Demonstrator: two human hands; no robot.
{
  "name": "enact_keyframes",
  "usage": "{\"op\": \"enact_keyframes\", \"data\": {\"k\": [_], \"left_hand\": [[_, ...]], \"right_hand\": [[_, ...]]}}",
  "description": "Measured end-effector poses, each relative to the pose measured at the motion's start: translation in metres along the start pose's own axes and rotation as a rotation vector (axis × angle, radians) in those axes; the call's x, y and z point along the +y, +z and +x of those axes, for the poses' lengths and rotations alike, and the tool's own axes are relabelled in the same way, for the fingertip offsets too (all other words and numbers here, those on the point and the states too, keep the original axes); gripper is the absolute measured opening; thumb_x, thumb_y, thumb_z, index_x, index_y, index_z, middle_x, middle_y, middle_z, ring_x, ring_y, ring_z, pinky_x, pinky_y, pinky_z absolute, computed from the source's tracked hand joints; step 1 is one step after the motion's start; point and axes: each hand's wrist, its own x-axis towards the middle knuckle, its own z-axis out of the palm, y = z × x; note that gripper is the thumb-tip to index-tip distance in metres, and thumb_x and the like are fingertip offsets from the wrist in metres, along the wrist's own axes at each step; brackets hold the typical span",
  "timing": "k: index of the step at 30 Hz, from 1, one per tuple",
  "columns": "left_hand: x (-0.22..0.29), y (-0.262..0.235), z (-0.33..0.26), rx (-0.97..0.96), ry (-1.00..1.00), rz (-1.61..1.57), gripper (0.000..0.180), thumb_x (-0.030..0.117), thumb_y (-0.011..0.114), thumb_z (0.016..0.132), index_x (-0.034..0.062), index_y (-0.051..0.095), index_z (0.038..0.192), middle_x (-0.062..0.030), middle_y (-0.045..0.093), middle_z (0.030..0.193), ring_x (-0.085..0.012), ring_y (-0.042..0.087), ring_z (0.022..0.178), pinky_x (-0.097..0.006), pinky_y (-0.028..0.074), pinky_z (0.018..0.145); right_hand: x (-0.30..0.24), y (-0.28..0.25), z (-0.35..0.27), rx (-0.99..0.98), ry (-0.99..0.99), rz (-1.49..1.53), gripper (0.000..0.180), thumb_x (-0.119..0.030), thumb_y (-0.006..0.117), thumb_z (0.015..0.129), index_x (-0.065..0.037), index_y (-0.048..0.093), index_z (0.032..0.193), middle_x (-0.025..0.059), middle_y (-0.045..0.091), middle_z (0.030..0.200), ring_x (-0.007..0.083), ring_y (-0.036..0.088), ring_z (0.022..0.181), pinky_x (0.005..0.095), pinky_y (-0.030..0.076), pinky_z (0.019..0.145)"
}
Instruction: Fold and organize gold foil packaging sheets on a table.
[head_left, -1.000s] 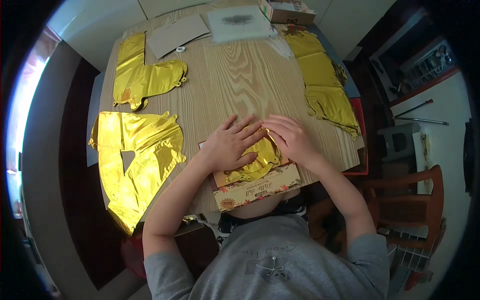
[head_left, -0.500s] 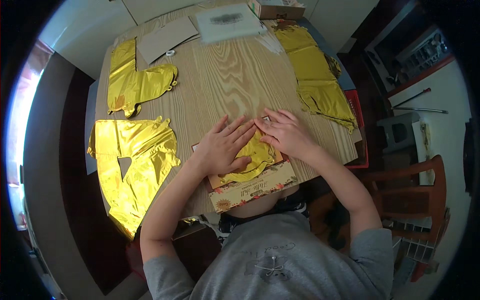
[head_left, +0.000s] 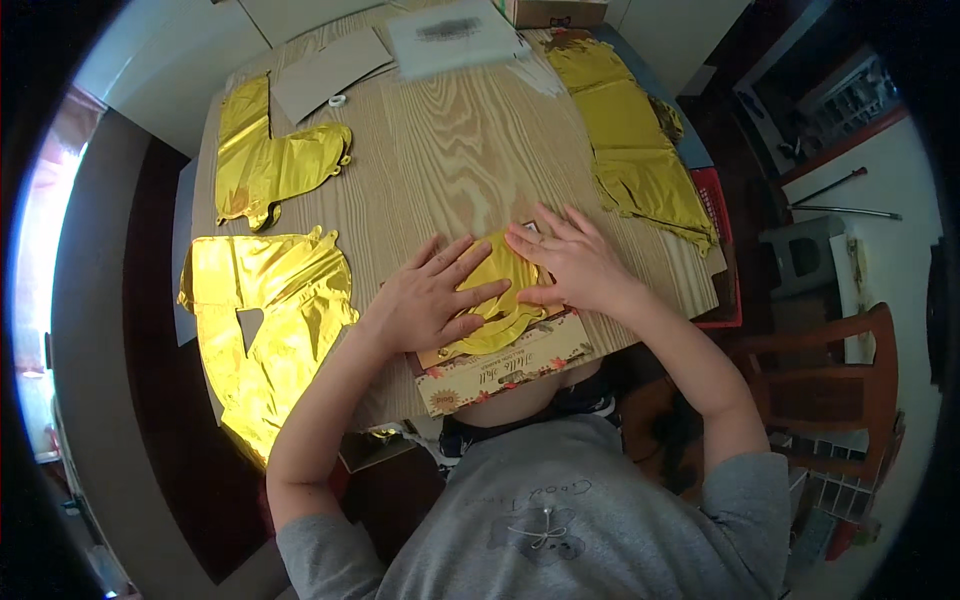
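Since a second ago: both my hands have stayed pressed on the same foil piece; my right fingers have spread a little wider over its far edge, and my head has tipped so the table sits lower in view.

Left hand (head_left: 432, 297): flat, palm down, fingers splayed toward 2 o'clock, clasping nothing; it weighs on the near-left part of the foil so the crinkly sheet cannot spring up.

Right hand (head_left: 570, 262): also laid flat with fingers fanned toward 10 o'clock, gripping nothing; it pins the far-right part, I judge to squeeze air out and flatten it.

Folded gold foil balloon (head_left: 497, 290): between and under my two hands, at 6 o'clock on the table, lying on the card.

Printed cardboard backing card with a floral strip (head_left: 505, 370): directly beneath the foil, its near edge hanging over the table edge toward my chest; it gives a firm base to press on.

Light wooden table (head_left: 440, 170): bare grain in the middle.

Large flat gold foil letter balloon (head_left: 265, 320): spread out at 9 o'clock, well apart from my left hand.

Smaller gold foil balloon (head_left: 270, 165): at 10 o'clock.

Long crumpled gold foil balloons (head_left: 635, 160): along the 2 o'clock edge, draping over it.

Grey cardboard sheet (head_left: 330, 70): at 11 o'clock.

White paper sheet (head_left: 455, 35): at 12 o'clock, blurred.
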Motion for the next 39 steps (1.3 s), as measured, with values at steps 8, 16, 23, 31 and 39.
{"op": "enact_keyframes", "data": {"k": [8,16,23,31,39], "left_hand": [[0.005,-0.004,-0.009,-0.107,0.05,0.008,0.045,0.039,0.04,0.097,0.0348,0.042,0.141,-0.0034,0.032,0.152,-0.032,0.025,0.141,-0.053,0.016,0.115],[0.02,-0.005,-0.032,-0.14,0.041,-0.032,0.05,0.041,0.038,0.098,0.024,0.037,0.145,-0.001,0.035,0.151,-0.0284,0.028,0.141,-0.05,0.017,0.115],[0.038,-0.012,-0.055,-0.161,-0.055,-0.154,0.064,0.049,0.035,0.097,0.008,0.032,0.146,-0.0087,0.033,0.151,-0.0305,0.026,0.141,-0.049,0.013,0.116],[0.056,-0.025,-0.077,-0.166,-0.178,-0.227,0.063,0.046,0.044,0.094,0.0046,0.037,0.141,-0.016,0.04,0.145,-0.0301,0.034,0.137,-0.05,0.018,0.115],[0.016,-0.017,0.004,0.201,-0.149,-0.099,0.052,0.031,0.054,0.092,0.0022,0.045,0.134,-0.017,0.045,0.141,-0.0311,0.04,0.134,-0.047,0.026,0.112]], "right_hand": [[-0.004,-0.006,0.0,-0.081,0.048,0.028,0.091,-0.066,0.065,0.071,-0.013,0.043,0.142,0.0013,0.041,0.148,0.0283,0.024,0.142,0.0509,0.015,0.116],[-0.005,-0.006,-0.001,-0.093,0.058,0.037,0.092,-0.066,0.065,0.071,-0.014,0.042,0.143,0.0006,0.039,0.149,0.0277,0.022,0.143,0.0505,0.013,0.116],[-0.003,-0.003,-0.001,-0.104,0.051,0.036,0.093,-0.066,0.064,0.071,-0.016,0.039,0.145,-0.0009,0.035,0.151,0.0291,0.022,0.143,0.0522,0.012,0.116],[-0.004,-0.004,-0.003,-0.098,0.046,0.045,0.093,-0.066,0.063,0.072,-0.015,0.038,0.145,-0.0008,0.035,0.151,0.0302,0.022,0.143,0.0528,0.013,0.116],[-0.006,-0.008,-0.001,-0.111,0.058,0.067,0.09,-0.064,0.066,0.072,-0.014,0.042,0.143,0.0011,0.037,0.15,0.0286,0.021,0.144,0.0513,0.012,0.117]]}}
